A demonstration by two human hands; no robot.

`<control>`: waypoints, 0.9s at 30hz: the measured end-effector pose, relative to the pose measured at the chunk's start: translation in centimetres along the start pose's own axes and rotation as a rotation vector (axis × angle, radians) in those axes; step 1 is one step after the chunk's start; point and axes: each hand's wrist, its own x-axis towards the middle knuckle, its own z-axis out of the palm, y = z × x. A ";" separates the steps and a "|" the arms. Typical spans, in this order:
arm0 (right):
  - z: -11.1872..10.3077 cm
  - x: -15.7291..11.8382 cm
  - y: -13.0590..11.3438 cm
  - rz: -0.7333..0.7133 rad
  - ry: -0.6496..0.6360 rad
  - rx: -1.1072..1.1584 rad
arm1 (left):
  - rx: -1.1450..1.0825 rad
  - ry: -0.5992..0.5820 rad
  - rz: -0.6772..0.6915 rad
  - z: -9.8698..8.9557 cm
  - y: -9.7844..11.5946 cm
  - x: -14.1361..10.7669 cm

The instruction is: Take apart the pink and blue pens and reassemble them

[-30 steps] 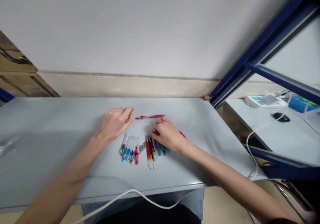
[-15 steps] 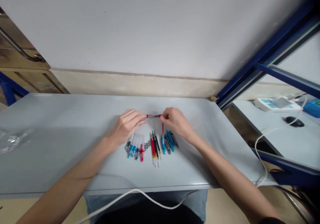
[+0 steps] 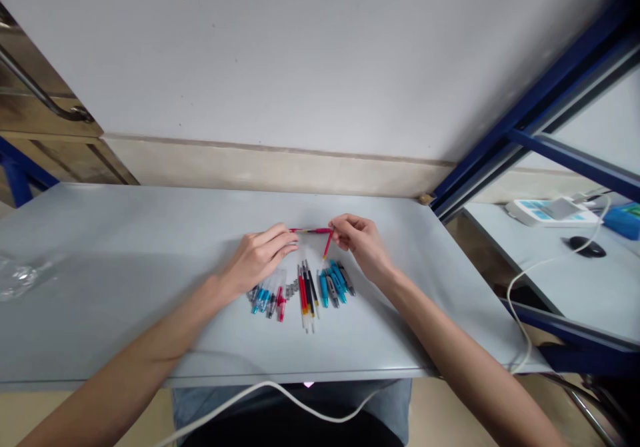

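Note:
My left hand is closed on the left end of a red pen, held level just above the table. At the pen's right end, my right hand pinches a red pen refill that slants down from the fingertips. Whether the right fingers also grip the pen is hard to see. Below the hands lie clear pen barrels with coloured tips, small metal springs, red and black refills, and several blue and grey pen parts.
The grey table meets a white wall. A crumpled clear plastic bag lies at the far left. A white cable crosses near the front edge. To the right are a blue frame, a power strip and a black mouse.
My right hand has turned and its fingers show more clearly. The red refill, upright before, now slants down to the left. My left hand still holds the pen and has shifted slightly right.

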 end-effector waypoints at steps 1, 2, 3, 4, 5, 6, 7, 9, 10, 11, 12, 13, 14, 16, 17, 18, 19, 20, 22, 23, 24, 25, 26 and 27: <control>-0.1 0.1 -0.1 0.003 0.003 0.049 | 0.007 -0.017 -0.011 0.0 0.0 0.0; -0.2 0.2 -0.1 0.004 0.009 0.092 | 0.014 -0.037 -0.022 0.0 0.0 -0.1; -0.2 0.2 -0.1 0.003 0.019 0.126 | 0.021 -0.055 -0.033 0.1 0.0 -0.1; -0.2 0.3 -0.1 0.003 0.028 0.151 | 0.025 -0.070 -0.042 0.2 0.0 -0.1; -0.2 0.3 -0.1 0.002 0.039 0.168 | 0.025 -0.081 -0.050 0.3 0.0 -0.2; -0.2 0.4 -0.1 0.000 0.049 0.177 | 0.019 -0.091 -0.059 0.4 0.0 -0.2; -0.1 0.4 -0.1 -0.004 0.057 0.180 | 0.009 -0.098 -0.068 0.4 0.1 -0.2; 0.1 0.3 0.0 -0.017 0.068 0.182 | -0.017 -0.104 -0.083 0.5 0.2 -0.2; 0.1 0.3 0.0 -0.025 0.071 0.183 | -0.031 -0.104 -0.090 0.5 0.2 -0.2; 0.2 0.3 0.0 -0.035 0.069 0.184 | -0.042 -0.101 -0.098 0.5 0.2 -0.1; 0.2 0.2 -0.1 -0.043 0.063 0.188 | -0.053 -0.098 -0.106 0.4 0.2 -0.1; 0.3 0.1 -0.1 -0.049 0.058 0.193 | -0.063 -0.096 -0.115 0.4 0.2 -0.1; 0.3 0.1 -0.1 -0.053 0.053 0.197 | -0.072 -0.095 -0.125 0.4 0.1 -0.1; 0.4 -0.1 -0.2 -0.055 0.051 0.201 | -0.085 -0.091 -0.140 0.3 0.1 -0.1; 0.4 -0.2 -0.2 -0.054 0.054 0.202 | -0.090 -0.087 -0.145 0.3 0.0 -0.1; 0.5 -0.2 -0.2 -0.054 0.058 0.202 | -0.096 -0.081 -0.149 0.4 0.0 -0.1; 0.5 -0.3 -0.2 -0.057 0.065 0.204 | -0.102 -0.073 -0.150 0.4 -0.1 -0.2; 0.6 -0.3 -0.2 -0.062 0.074 0.208 | -0.107 -0.064 -0.149 0.5 -0.1 -0.2; 0.7 -0.2 -0.1 -0.071 0.098 0.223 | -0.117 -0.056 -0.146 0.7 -0.2 -0.3; 0.7 -0.2 -0.1 -0.076 0.106 0.228 | -0.120 -0.059 -0.145 0.8 -0.2 -0.4; 0.7 -0.2 0.0 -0.081 0.109 0.227 | -0.122 -0.062 -0.145 0.8 -0.2 -0.4; 0.8 -0.2 0.1 -0.083 0.105 0.216 | -0.125 -0.065 -0.145 0.9 -0.2 -0.4; 0.8 -0.2 0.1 -0.086 0.096 0.193 | -0.128 -0.064 -0.147 0.9 -0.2 -0.5; 0.9 -0.3 0.2 -0.094 0.085 0.159 | -0.133 -0.062 -0.149 0.9 -0.2 -0.5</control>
